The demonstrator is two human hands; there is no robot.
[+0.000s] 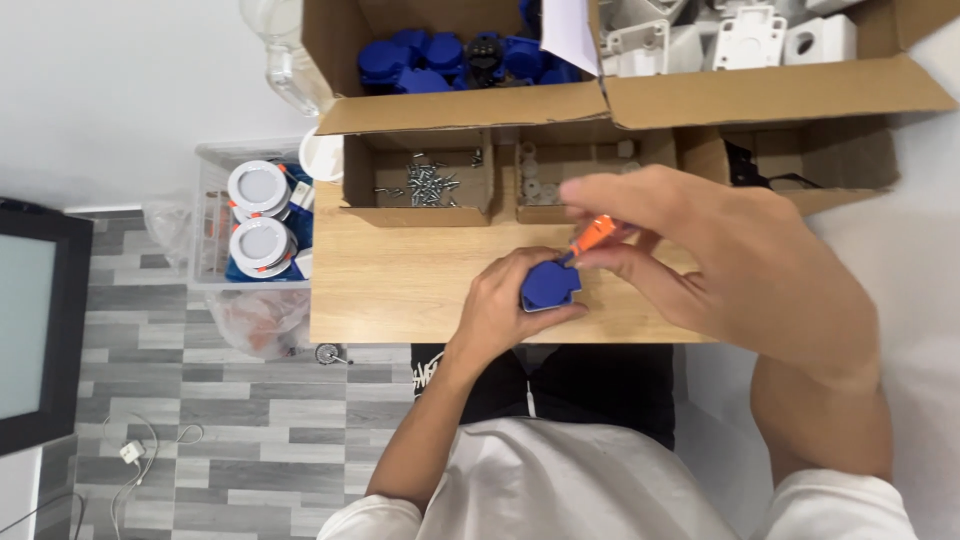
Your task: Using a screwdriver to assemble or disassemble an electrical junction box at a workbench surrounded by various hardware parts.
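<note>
The right hand (700, 260) has its grip closed on an orange-handled screwdriver (594, 236), thumb and fingers pinched together around the handle. The tool's long axis runs on a slant, handle up and to the right in the head view, tip down and to the left, where it meets the top of a blue plastic part (549, 285). The left hand (505, 300) has its grip clamped on that blue part, fingers curled over its left side and thumb under its lower edge, pressing it against the wooden bench (400, 285) near the front edge. The part is small and blocky; which way its face points cannot be told, since the fingers cover much of it.

Behind the hands, at the back of the bench, stands a row of small open cardboard boxes: one with loose screws (425, 182), one with pale round washers (548, 185). Behind these stands a larger cardboard box (470, 108) of more blue parts, and beside it one of white plastic housings (720, 35). Left of the bench, a clear plastic bin (212, 215) holds round white light fittings (258, 188). Grey plank flooring (200, 400) lies below.
</note>
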